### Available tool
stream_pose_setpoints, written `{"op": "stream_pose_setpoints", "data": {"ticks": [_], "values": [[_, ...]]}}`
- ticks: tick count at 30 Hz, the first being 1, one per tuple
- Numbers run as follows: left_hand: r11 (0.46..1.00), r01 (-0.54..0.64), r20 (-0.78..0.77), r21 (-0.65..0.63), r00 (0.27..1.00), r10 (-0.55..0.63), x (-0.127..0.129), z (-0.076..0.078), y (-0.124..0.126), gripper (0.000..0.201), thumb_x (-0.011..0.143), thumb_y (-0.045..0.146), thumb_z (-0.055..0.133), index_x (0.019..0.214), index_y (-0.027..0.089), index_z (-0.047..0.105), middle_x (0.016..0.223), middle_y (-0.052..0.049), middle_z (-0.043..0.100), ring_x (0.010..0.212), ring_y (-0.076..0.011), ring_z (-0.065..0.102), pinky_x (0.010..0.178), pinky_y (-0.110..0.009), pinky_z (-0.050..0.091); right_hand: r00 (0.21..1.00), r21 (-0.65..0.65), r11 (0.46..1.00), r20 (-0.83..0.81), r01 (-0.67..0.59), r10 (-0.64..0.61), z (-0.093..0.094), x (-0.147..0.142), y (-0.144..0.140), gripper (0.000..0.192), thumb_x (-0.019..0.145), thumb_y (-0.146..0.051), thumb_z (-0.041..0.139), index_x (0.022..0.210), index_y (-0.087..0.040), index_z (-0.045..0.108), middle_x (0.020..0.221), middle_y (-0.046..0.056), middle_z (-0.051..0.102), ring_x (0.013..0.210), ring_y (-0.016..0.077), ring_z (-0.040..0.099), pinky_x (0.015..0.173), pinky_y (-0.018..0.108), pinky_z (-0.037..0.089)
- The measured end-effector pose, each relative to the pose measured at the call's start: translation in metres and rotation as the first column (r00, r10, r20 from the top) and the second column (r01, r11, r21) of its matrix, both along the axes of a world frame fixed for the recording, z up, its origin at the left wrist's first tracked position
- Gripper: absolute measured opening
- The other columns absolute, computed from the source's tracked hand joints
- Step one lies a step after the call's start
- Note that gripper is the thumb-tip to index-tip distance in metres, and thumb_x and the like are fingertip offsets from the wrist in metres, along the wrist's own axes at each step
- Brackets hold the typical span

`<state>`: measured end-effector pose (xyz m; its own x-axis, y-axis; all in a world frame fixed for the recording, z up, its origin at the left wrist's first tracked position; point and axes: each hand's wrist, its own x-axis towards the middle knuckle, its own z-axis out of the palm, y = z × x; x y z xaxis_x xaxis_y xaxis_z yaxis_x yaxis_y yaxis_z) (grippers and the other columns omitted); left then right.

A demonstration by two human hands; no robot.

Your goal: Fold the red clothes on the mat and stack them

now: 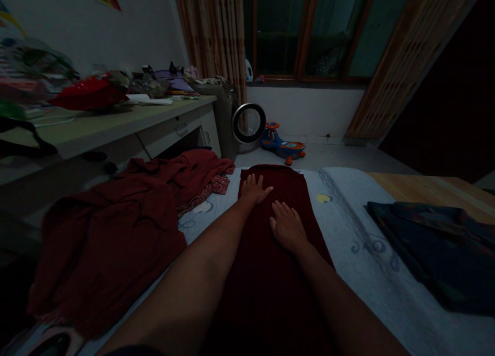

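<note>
A dark red garment lies flat in a long strip on the light blue bedsheet. My left hand rests on its far part, fingers spread against the cloth. A little nearer and to the right, my right hand lies palm down on the same garment, its fingers stretched out. Neither hand grips anything. The garment's near end is lost in shadow between my forearms. To the left sits a crumpled heap of reddish clothes. A folded dark blue garment lies on the right.
A cluttered desk runs along the left wall, with a red bag on it. Beyond the bed stand a washing machine with its round door open and a blue-orange ride-on toy. Bare wooden board shows at right.
</note>
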<state>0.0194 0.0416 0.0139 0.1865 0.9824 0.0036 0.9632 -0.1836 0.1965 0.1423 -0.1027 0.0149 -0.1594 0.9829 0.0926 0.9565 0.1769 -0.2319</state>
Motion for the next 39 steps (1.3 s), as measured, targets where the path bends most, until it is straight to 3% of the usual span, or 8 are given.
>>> {"op": "stream_pose_setpoints", "data": {"ticks": [6,11,16,20,26,33,36,39], "values": [[0.998,-0.063,0.015,-0.024,0.998,0.064,0.002,-0.001,0.014,0.084,0.085,0.075,0.022,0.152,0.023,0.024,0.159,-0.014,0.017,0.145,-0.0376,0.017,0.115,-0.051,0.017,1.0,0.011,1.0,-0.01,0.007,-0.007,-0.001,-0.001,-0.001,0.055,0.095,-0.034,0.032,0.147,-0.016,0.038,0.155,0.007,0.032,0.142,0.0262,0.026,0.115,0.047,0.02],[0.992,-0.111,0.15,-0.06,0.981,0.119,-0.003,0.012,0.017,0.072,0.093,0.063,0.021,0.153,0.022,0.019,0.16,-0.013,0.016,0.145,-0.0329,0.019,0.113,-0.049,0.024,1.0,0.013,1.0,-0.004,0.005,-0.005,0.001,-0.001,-0.002,0.056,0.096,-0.035,0.031,0.147,-0.013,0.036,0.155,0.009,0.031,0.143,0.0261,0.025,0.115,0.046,0.019],[0.997,0.013,0.127,0.08,0.992,-0.023,-0.013,0.023,-0.032,0.062,0.096,0.044,0.033,0.15,0.014,0.026,0.16,-0.014,0.016,0.147,-0.0282,0.014,0.116,-0.045,0.021,1.0,-0.006,1.0,0.002,0.009,-0.009,0.002,-0.002,-0.003,0.056,0.096,-0.035,0.03,0.148,-0.012,0.035,0.155,0.009,0.03,0.143,0.0255,0.023,0.115,0.045,0.017],[0.97,0.229,0.016,0.084,0.973,-0.231,-0.025,0.008,-0.084,0.053,0.098,0.037,0.028,0.146,0.017,0.035,0.158,-0.008,0.026,0.146,-0.0226,0.019,0.117,-0.045,0.02,1.0,0.01,1.0,0.01,0.001,-0.001,0.0,-0.001,-0.002,0.056,0.096,-0.036,0.029,0.148,-0.013,0.034,0.155,0.008,0.03,0.143,0.0248,0.023,0.115,0.045,0.017],[0.983,0.172,-0.036,0.062,0.985,-0.17,-0.034,-0.012,-0.097,0.061,0.098,0.052,0.019,0.149,0.022,0.031,0.159,-0.004,0.024,0.146,-0.024,0.018,0.117,-0.049,0.019,1.0,0.007,1.0,0.01,0.004,-0.004,-0.002,-0.001,-0.002,0.057,0.096,-0.036,0.03,0.148,-0.013,0.034,0.156,0.008,0.029,0.143,0.0253,0.024,0.115,0.046,0.019],[1.0,-0.013,-0.059,0.007,0.998,0.013,-0.035,0.008,-0.09,0.057,0.097,0.045,0.022,0.149,0.023,0.031,0.158,-0.005,0.024,0.146,-0.028,0.018,0.113,-0.06,0.018,1.0,0.03,1.0,0.022,0.006,-0.006,-0.002,-0.002,-0.002,0.057,0.096,-0.035,0.03,0.147,-0.012,0.036,0.155,0.008,0.031,0.142,0.0259,0.025,0.114,0.046,0.021],[0.998,-0.019,-0.084,0.059,0.996,0.024,-0.035,0.02,-0.114,0.056,0.096,0.038,0.028,0.148,0.018,0.032,0.158,-0.008,0.025,0.146,-0.0278,0.018,0.115,-0.058,0.017,0.999,0.038,0.999,0.037,0.011,-0.013,-0.003,-0.002,-0.002,0.056,0.096,-0.034,0.03,0.147,-0.012,0.036,0.155,0.008,0.031,0.142,0.0257,0.026,0.114,0.046,0.02],[0.98,0.137,-0.093,0.145,0.988,-0.124,-0.032,0.022,-0.157,0.056,0.096,0.038,0.03,0.148,0.018,0.032,0.158,-0.007,0.025,0.146,-0.0242,0.018,0.117,-0.05,0.018,0.999,0.047,0.999,0.046,0.012,-0.014,-0.003,-0.002,-0.002,0.055,0.096,-0.034,0.03,0.147,-0.013,0.036,0.155,0.008,0.032,0.142,0.0253,0.025,0.114,0.045,0.02]]}}
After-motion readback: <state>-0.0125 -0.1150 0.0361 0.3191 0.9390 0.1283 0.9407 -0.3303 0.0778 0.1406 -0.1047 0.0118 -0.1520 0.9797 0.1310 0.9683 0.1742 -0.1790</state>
